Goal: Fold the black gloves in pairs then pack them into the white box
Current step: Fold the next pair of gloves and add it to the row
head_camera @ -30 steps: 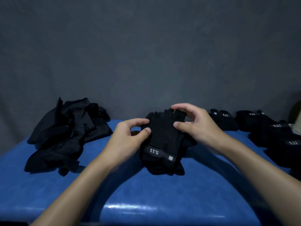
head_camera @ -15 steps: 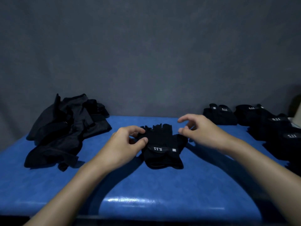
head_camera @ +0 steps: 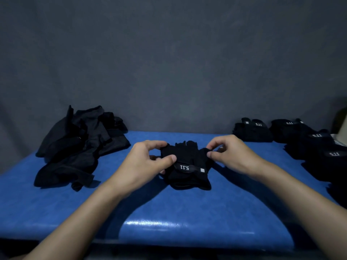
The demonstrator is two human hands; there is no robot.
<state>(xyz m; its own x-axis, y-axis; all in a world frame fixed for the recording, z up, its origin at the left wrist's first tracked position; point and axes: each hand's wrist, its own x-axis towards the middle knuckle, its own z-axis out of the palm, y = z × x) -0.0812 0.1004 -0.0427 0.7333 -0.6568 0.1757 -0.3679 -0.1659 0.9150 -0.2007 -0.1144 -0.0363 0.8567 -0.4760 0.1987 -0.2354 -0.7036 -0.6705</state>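
A stacked pair of black fingerless gloves (head_camera: 187, 166) with a white 5.11 strap lies flat in the middle of the blue table (head_camera: 187, 212). My left hand (head_camera: 148, 162) pinches the pair's left edge between thumb and fingers. My right hand (head_camera: 231, 152) pinches a flap at its right edge. A loose heap of unfolded black gloves (head_camera: 78, 145) sits at the back left. Several folded pairs (head_camera: 253, 131) lie in a row at the back right. A pale corner of the white box (head_camera: 342, 134) shows at the far right edge, mostly out of frame.
A dark grey cloth backdrop (head_camera: 169, 62) hangs right behind the table. More folded pairs (head_camera: 326, 154) fill the right side down toward the front. The table's near edge runs along the bottom of the view.
The glove pair went from held up in both hands down onto the table. My right hand let go briefly, then took hold of the right edge; my left hand stayed on the left edge.
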